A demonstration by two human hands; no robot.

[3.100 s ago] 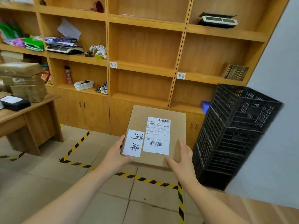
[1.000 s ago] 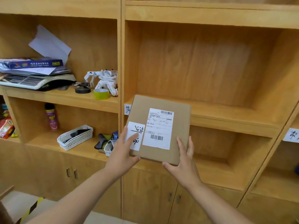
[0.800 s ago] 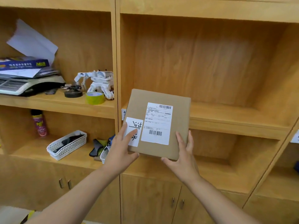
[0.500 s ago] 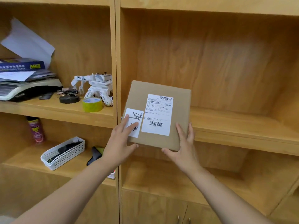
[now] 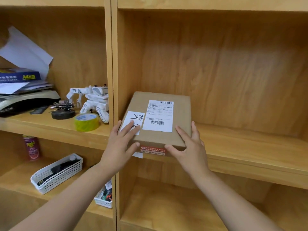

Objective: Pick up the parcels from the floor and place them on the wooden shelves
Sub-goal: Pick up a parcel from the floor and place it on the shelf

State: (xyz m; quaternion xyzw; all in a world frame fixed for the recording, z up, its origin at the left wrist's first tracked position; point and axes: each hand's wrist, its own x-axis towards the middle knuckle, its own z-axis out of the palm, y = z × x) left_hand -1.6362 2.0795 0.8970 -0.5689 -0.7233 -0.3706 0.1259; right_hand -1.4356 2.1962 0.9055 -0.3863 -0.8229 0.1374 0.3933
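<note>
A flat brown cardboard parcel [image 5: 180,114] with two white labels on top lies on the middle wooden shelf [image 5: 250,147], at its left end against the upright divider. Its near edge sits at the shelf's front lip. My left hand [image 5: 121,144] rests on the parcel's near left corner, fingers over the small handwritten label. My right hand [image 5: 190,144] grips the near right corner, thumb on the front edge and fingers on top.
The left compartment holds a roll of yellow-green tape [image 5: 86,121], a white toy robot [image 5: 93,100], a black scale and stacked papers. Below it stand a white mesh basket [image 5: 56,174] and a pink spray can [image 5: 32,147]. The shelf extends bare to the parcel's right.
The parcel went from being held tilted up in front of the shelf to lying flat on the shelf board. Both hands moved forward with it and stay on its near corners.
</note>
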